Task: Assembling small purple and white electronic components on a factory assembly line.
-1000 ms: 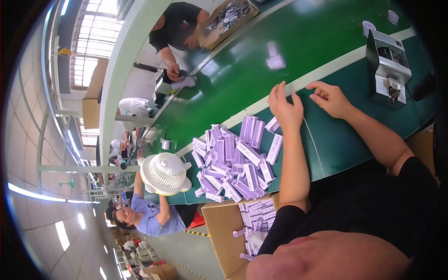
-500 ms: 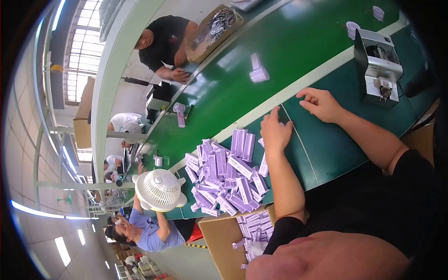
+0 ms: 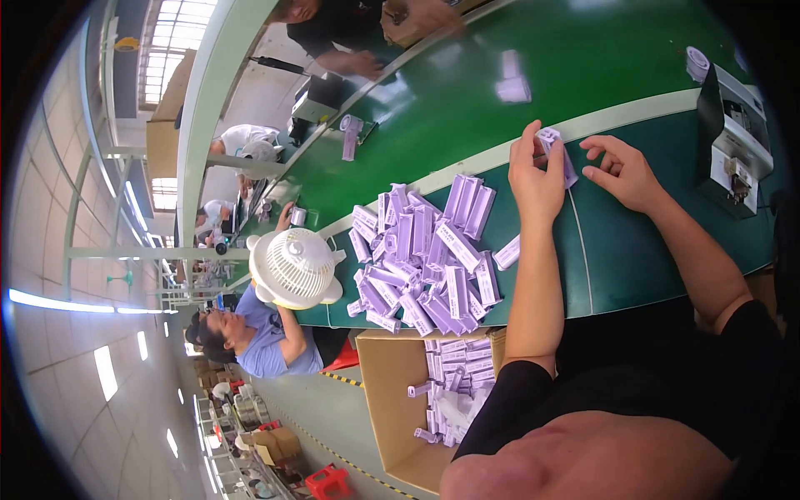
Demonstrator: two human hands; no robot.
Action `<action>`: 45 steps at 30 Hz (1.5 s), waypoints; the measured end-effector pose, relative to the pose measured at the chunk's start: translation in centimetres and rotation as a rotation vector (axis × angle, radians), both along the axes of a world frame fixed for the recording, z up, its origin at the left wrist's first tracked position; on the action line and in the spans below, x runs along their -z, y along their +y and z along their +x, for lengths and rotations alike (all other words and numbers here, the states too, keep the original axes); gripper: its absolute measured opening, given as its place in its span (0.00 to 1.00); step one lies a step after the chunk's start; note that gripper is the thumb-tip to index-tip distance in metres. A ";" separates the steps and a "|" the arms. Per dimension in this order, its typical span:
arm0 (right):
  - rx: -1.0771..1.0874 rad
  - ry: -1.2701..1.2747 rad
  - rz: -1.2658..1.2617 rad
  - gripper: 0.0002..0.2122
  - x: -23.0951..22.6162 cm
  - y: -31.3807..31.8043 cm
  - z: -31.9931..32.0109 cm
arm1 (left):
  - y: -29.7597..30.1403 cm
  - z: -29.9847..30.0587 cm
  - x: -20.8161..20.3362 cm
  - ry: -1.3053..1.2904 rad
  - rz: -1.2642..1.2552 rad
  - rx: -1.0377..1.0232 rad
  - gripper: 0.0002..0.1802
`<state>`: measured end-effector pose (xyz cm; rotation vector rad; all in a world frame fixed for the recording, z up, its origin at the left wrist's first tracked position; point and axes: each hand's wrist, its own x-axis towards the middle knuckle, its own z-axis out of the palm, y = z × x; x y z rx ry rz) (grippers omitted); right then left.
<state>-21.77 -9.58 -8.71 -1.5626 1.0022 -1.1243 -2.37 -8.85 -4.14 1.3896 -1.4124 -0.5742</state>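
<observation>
Above the green worktop my left hand [image 3: 537, 183] grips a light purple plastic part [image 3: 569, 169] between thumb and fingers, with one hollow end facing up. Just to its right hovers my right hand [image 3: 627, 173], holding nothing, its fingers curled slightly and apart. A heap of similar purple plastic housings [image 3: 406, 237] lies to the left of my left forearm, many with white labels. One loose purple housing [image 3: 507, 252] rests between that heap and the forearm.
A metal bench machine [image 3: 733, 137] stands at the right. Beyond a pale rail runs a green conveyor [image 3: 433, 108] carrying several purple parts. A cardboard box [image 3: 392, 408] of housings sits below the worktop edge. A white fan [image 3: 296, 268] stands at left; co-workers sit across the conveyor.
My view has shifted. A purple part now shows in my left hand, where none was visible before. My right hand remains open beside it.
</observation>
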 end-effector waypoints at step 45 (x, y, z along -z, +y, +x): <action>0.045 -0.035 0.065 0.13 2.4 -1.8 -0.6 | -1.8 -3.7 4.0 0.127 -0.113 0.016 0.34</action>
